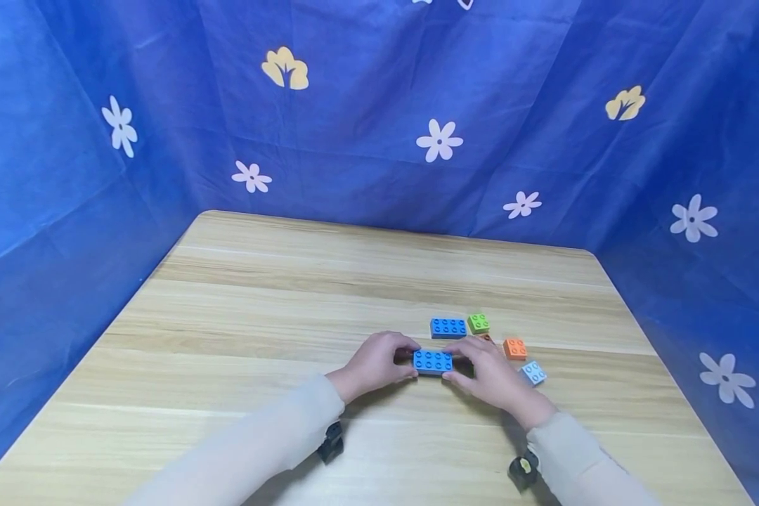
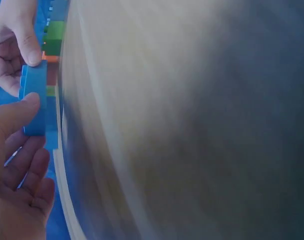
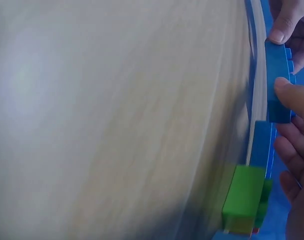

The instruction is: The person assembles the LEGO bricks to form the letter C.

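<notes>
At the table's near side, pale sleeves (image 1: 253,443) come in from left and right, a black wrist device (image 1: 331,443) below the left cuff, another (image 1: 523,471) by the right.

Farther in, right of centre: a blue eight-stud brick (image 1: 433,362), studs up, long side running left to right. Left hand (image 1: 374,362) pinches its left end, thumb on the near face; right hand (image 1: 490,376) does likewise at the right end. Both grips narrow. (Whether the underside touches the table, I cannot tell.) For steady handling, my judgement: thumbs low and clear of the studs, equal pressure from both ends, brick kept level.

Just right of the right hand, a light-blue brick (image 1: 533,373), turned at an angle; slightly farther, an orange four-stud brick (image 1: 515,348). A reddish-brown piece (image 1: 485,339) shows behind the right fingers, mostly hidden. Beyond, a lime-green four-stud brick (image 1: 478,323) and, just left of it, a second blue eight-stud brick (image 1: 448,328).

The right hand seems the likeliest to knock this cluster; more room to the left. Farthest, past the wooden tabletop (image 1: 278,281), hangs a blue flowered curtain (image 1: 367,140).
</notes>
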A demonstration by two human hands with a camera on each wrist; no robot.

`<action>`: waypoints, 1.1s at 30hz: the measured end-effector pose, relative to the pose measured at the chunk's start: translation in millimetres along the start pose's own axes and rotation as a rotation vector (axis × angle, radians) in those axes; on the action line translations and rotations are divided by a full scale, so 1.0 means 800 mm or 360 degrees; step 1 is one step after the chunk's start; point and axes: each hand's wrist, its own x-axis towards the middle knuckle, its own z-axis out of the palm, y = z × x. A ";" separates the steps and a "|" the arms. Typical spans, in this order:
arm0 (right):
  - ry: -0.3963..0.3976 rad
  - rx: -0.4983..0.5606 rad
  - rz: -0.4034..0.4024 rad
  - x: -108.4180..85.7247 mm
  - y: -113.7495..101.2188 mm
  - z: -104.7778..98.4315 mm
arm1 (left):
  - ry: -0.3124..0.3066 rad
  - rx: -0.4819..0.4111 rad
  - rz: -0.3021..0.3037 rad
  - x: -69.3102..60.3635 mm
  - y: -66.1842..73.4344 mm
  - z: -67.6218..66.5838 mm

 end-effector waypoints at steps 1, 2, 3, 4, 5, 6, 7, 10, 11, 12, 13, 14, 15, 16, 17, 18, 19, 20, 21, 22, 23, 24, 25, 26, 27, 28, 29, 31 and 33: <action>-0.0003 0.0010 0.0001 0.002 -0.002 0.001 | 0.0003 0.0004 0.0003 -0.002 -0.002 -0.002; -0.0006 0.0019 0.0003 0.004 -0.004 0.002 | 0.0005 0.0003 0.0003 -0.003 -0.004 -0.004; -0.0009 0.0026 0.0003 0.005 -0.006 0.003 | 0.0007 0.0003 0.0002 -0.005 -0.006 -0.006; -0.0013 0.0033 0.0000 0.007 -0.008 0.005 | 0.0010 -0.0005 -0.0002 -0.007 -0.008 -0.009; -0.0017 0.0043 0.0000 0.009 -0.010 0.006 | 0.0012 -0.0014 -0.0009 -0.008 -0.009 -0.011; -0.0023 0.0055 0.0001 0.011 -0.012 0.007 | 0.0013 -0.0023 -0.0013 -0.010 -0.011 -0.013; -0.0028 0.0065 -0.0002 0.012 -0.014 0.008 | 0.0014 -0.0031 -0.0021 -0.012 -0.012 -0.016; -0.0031 0.0099 -0.0022 0.018 -0.021 0.012 | 0.0025 -0.0050 -0.0031 -0.019 -0.018 -0.022; -0.0027 0.0110 -0.0032 0.020 -0.023 0.014 | 0.0029 -0.0048 -0.0029 -0.021 -0.020 -0.024; -0.0022 0.0120 -0.0042 0.022 -0.024 0.016 | 0.0036 -0.0047 -0.0027 -0.024 -0.022 -0.026; -0.0016 0.0124 -0.0054 0.025 -0.026 0.017 | 0.0044 -0.0050 -0.0024 -0.026 -0.024 -0.028; -0.0010 0.0134 -0.0063 0.027 -0.028 0.019 | 0.0049 -0.0049 -0.0021 -0.028 -0.026 -0.030; -0.0005 0.0146 -0.0072 0.029 -0.030 0.021 | 0.0054 -0.0054 -0.0022 -0.030 -0.027 -0.033; -0.0001 0.0156 -0.0080 0.030 -0.031 0.023 | 0.0064 -0.0056 -0.0018 -0.033 -0.029 -0.035; 0.0003 0.0164 -0.0089 0.032 -0.033 0.025 | 0.0069 -0.0052 -0.0012 -0.035 -0.030 -0.038; 0.0005 0.0172 -0.0091 0.034 -0.035 0.027 | 0.0073 -0.0052 -0.0013 -0.037 -0.032 -0.040; 0.0009 0.0183 -0.0096 0.035 -0.037 0.028 | 0.0074 -0.0050 -0.0016 -0.039 -0.033 -0.043; 0.0011 0.0196 -0.0101 0.037 -0.039 0.030 | 0.0073 -0.0040 -0.0017 -0.041 -0.034 -0.045; 0.0011 0.0209 -0.0107 0.038 -0.041 0.031 | 0.0075 -0.0032 -0.0016 -0.043 -0.036 -0.048; 0.0008 0.0220 -0.0111 0.039 -0.043 0.033 | 0.0077 -0.0024 -0.0015 -0.045 -0.037 -0.049; 0.0005 0.0230 -0.0117 0.040 -0.045 0.035 | 0.0073 -0.0018 -0.0015 -0.046 -0.038 -0.051; -0.0001 0.0240 -0.0121 0.042 -0.047 0.036 | 0.0072 -0.0016 -0.0019 -0.048 -0.039 -0.053; -0.0008 0.0250 -0.0127 0.043 -0.048 0.038 | 0.0073 -0.0013 -0.0014 -0.050 -0.041 -0.054; -0.0015 0.0254 -0.0130 0.044 -0.049 0.039 | 0.0077 -0.0004 -0.0004 -0.051 -0.042 -0.055; -0.0023 0.0257 -0.0133 0.046 -0.051 0.041 | 0.0081 0.0000 0.0004 -0.053 -0.043 -0.056; -0.0028 0.0259 -0.0136 0.047 -0.052 0.042 | 0.0081 0.0000 0.0008 -0.054 -0.044 -0.057; -0.0031 0.0263 -0.0142 0.048 -0.053 0.043 | 0.0082 0.0004 0.0012 -0.056 -0.045 -0.058; -0.0034 0.0264 -0.0150 0.049 -0.055 0.046 | 0.0078 0.0013 0.0020 -0.058 -0.047 -0.059; -0.0027 0.0270 -0.0170 0.050 -0.056 0.050 | 0.0069 0.0014 0.0023 -0.060 -0.049 -0.059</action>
